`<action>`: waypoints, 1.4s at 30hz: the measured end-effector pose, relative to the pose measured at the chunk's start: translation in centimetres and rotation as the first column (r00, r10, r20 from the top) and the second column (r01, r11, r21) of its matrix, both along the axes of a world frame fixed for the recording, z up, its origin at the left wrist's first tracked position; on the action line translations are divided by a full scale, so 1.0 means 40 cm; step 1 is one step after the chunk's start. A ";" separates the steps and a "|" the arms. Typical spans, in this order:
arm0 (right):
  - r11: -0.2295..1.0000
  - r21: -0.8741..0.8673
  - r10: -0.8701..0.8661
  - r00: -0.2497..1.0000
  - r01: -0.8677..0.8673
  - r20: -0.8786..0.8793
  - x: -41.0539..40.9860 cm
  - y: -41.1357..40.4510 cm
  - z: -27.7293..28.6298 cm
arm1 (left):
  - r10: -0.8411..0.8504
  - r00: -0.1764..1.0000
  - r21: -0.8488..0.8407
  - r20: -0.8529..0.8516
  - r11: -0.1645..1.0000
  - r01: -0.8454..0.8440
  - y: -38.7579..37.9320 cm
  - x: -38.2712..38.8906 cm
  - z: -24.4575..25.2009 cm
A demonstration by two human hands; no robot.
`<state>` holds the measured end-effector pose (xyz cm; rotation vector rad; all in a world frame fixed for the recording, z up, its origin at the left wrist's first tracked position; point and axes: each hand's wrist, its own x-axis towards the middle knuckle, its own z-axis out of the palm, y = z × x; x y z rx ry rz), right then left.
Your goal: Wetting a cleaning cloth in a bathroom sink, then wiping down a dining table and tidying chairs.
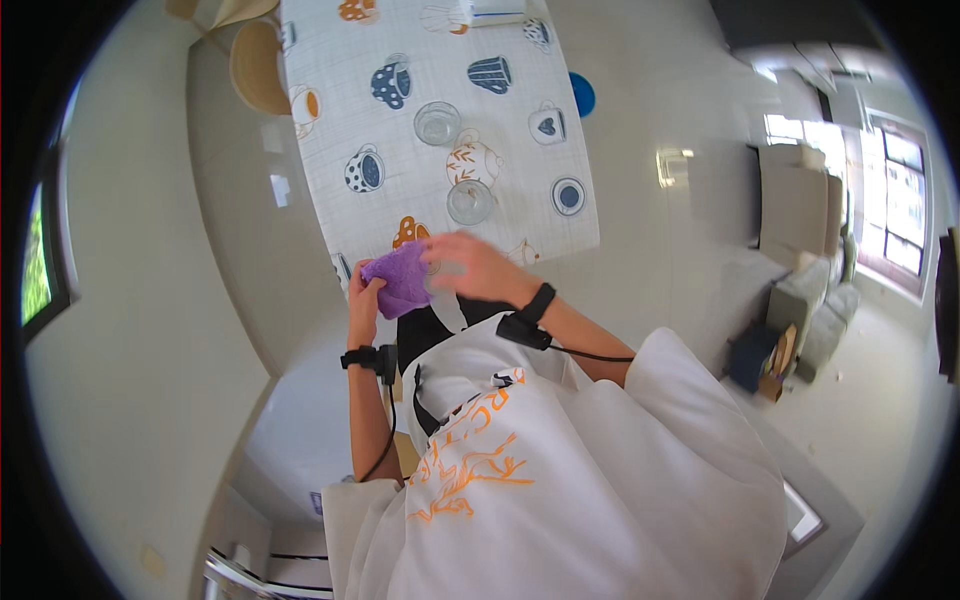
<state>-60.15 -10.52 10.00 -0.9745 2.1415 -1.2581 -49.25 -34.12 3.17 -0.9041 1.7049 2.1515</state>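
A purple cloth (403, 281) hangs in front of my body at the near edge of the table. My left hand (367, 289) pinches its left side, with the thumb on top. Just to the right of the cloth, my right hand (472, 266) is blurred, its fingers apart and their tips by the cloth's edge; whether they touch it is unclear. Beyond my hands, a clear glass (471, 202) rests on the printed tablecloth (427, 180). A second clear glass (437, 124) is farther back.
A white packet (496, 10) lies at the table's far end. Left of the table is a tan chair (259, 67); a round blue object (582, 95) shows past its right edge. A sofa (814, 307) and a dark blue bin-like container (750, 356) are off to the right.
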 end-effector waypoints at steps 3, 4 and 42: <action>0.934 0.142 -0.316 0.943 0.328 -0.101 -0.042 0.056 -0.015 | 0.039 0.999 -0.241 0.034 0.970 -0.030 -0.070 0.002 -0.132; 0.848 0.274 -0.408 0.889 0.453 -0.205 -0.058 0.049 0.005 | -0.008 1.000 -0.366 0.004 0.931 0.009 -0.096 -0.009 -0.160; 0.641 0.463 -0.475 0.790 0.612 -0.387 -0.392 0.144 -0.117 | -0.372 0.868 -0.788 0.329 0.398 0.470 0.067 -0.164 -0.041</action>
